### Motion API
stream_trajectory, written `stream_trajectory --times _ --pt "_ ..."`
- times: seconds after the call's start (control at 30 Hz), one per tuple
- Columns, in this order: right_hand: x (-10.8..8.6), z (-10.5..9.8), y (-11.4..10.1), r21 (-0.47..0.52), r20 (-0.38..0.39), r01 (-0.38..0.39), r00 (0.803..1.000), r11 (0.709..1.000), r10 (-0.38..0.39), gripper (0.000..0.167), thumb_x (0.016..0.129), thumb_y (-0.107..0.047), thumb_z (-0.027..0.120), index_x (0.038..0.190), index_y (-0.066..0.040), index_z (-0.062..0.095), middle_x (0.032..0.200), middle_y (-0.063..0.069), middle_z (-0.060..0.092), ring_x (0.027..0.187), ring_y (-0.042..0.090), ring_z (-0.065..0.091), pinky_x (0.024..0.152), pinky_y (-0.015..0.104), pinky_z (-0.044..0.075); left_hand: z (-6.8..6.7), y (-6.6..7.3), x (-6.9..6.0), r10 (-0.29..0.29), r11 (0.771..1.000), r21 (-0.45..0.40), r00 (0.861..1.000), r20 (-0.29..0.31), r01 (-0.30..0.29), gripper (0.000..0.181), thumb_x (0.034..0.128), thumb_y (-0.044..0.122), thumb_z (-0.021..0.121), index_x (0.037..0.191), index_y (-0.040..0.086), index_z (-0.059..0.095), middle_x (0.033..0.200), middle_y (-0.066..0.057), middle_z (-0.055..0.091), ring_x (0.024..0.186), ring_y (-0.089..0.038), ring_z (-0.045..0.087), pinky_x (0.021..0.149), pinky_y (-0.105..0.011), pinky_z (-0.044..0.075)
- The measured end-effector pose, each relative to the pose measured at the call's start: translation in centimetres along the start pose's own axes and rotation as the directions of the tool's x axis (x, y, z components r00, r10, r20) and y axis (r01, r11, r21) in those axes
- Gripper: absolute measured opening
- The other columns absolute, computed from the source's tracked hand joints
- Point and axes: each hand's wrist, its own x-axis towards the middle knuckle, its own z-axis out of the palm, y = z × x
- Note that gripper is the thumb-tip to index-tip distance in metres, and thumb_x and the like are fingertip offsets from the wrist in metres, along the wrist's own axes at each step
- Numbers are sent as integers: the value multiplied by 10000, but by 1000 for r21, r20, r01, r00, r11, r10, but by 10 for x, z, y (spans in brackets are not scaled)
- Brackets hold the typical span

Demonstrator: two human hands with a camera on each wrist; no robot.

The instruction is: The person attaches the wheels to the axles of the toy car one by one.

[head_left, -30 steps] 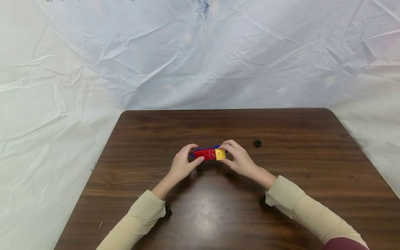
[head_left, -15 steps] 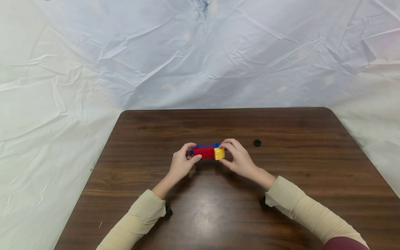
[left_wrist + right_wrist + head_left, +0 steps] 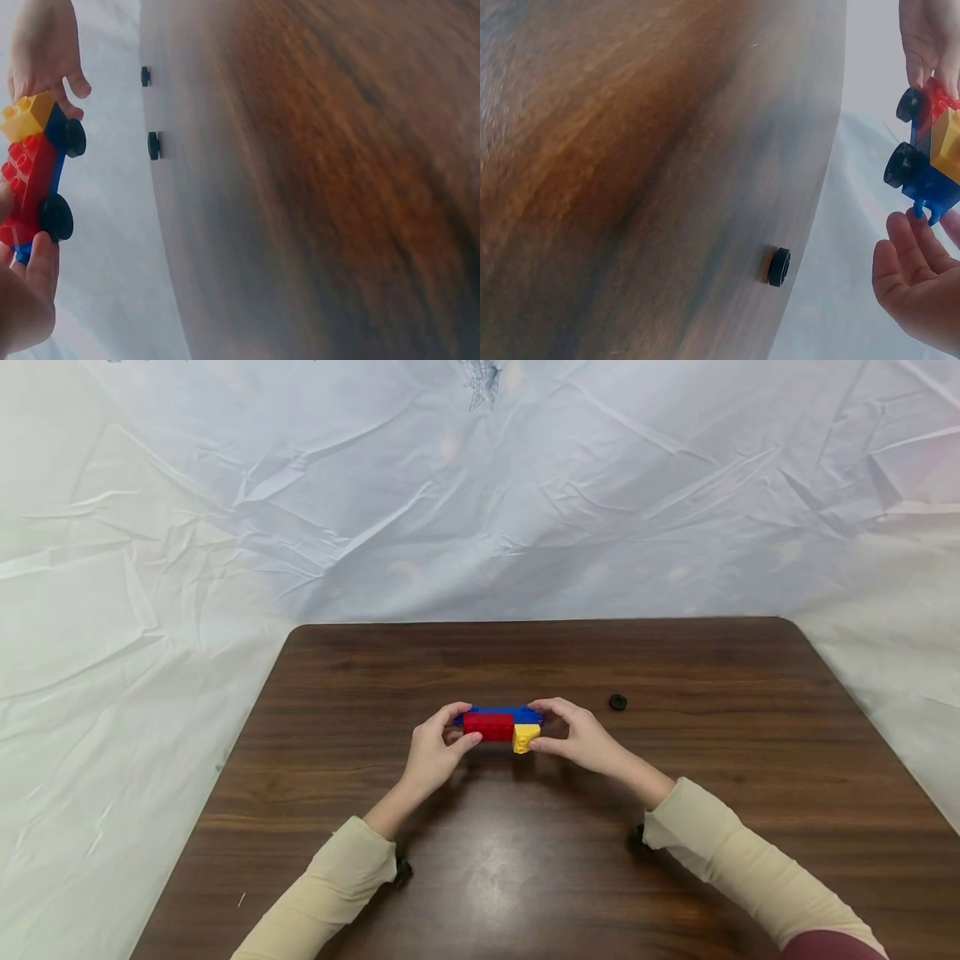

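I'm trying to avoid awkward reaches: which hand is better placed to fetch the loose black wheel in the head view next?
The right hand looks better placed: it is nearer the loose black wheel, while the left hand grips the red block and could steady it.

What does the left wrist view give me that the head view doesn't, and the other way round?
Only the left wrist view: two black wheels fitted to the side of the blue base, and two loose wheels on the table, where the head view shows just one.
Only the head view: both pale sleeves and the printed figure on the sheet.
Both: the red brick, the yellow brick, the blue base, the left hand and the right hand.
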Motion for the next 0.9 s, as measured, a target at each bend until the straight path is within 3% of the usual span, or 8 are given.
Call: stream_trajectory --times 0.17,0.3,0.4,0.53,0.73,0.83,0.9 --pt "-1 1 -1 13 1 -11 1000 1000 11 481 734 -226 705 1141 -43 525 1049 84 583 909 202 525 766 401 473 0 -2 -1 28 999 -19 1000 -6 -28 430 719 71 703 1123 53 556 1013 -141 633 813 -190 645 713 -233 519" --pt "-2 3 -6 29 -6 -37 999 999 37 456 721 -173 715 1099 1 529 991 116 586 883 231 525 758 409 474 -3 11 -3 22 999 -44 1000 -3 -22 445 719 36 697 1137 6 545 1032 -173 618 849 -227 637 743 -269 515" --pt "-3 6 -5 46 -14 -59 998 997 60 450 704 -167 729 1069 3 529 944 116 580 849 218 520 731 386 480 -3 13 -2 -6 997 -79 1000 0 6 481 726 25 690 1174 -29 521 1074 -204 597 913 -266 618 783 -314 501" --pt "-4 13 -1 59 -34 -60 997 996 62 454 677 -209 752 1023 -28 520 875 84 560 794 172 494 671 311 474 1 1 1 -20 993 -121 1000 -9 19 509 744 60 684 1211 -29 503 1212 -190 532 1036 -269 571 835 -319 471" --pt "-6 24 -9 47 -66 -66 995 997 69 476 657 -268 765 984 -52 495 843 55 534 769 146 468 653 221 438 4 2 1 15 991 -134 1000 -18 -17 474 770 67 655 1207 -35 503 1330 -141 433 1136 -279 503 874 -366 444" --pt "-7 30 -12 14 -103 -56 993 998 57 484 636 -277 777 963 -62 490 828 36 528 755 139 471 648 213 445 6 4 2 3 988 -154 1000 -12 -5 480 786 56 632 1231 -34 474 1360 -150 383 1142 -297 490 889 -415 435" --pt "-7 34 -14 -13 -134 -46 990 999 43 488 621 -269 786 951 -66 489 819 28 525 739 133 475 637 214 455 7 9 2 -38 985 -172 999 -6 36 490 796 55 622 1249 -26 454 1376 -158 350 1135 -312 486 894 -442 429"
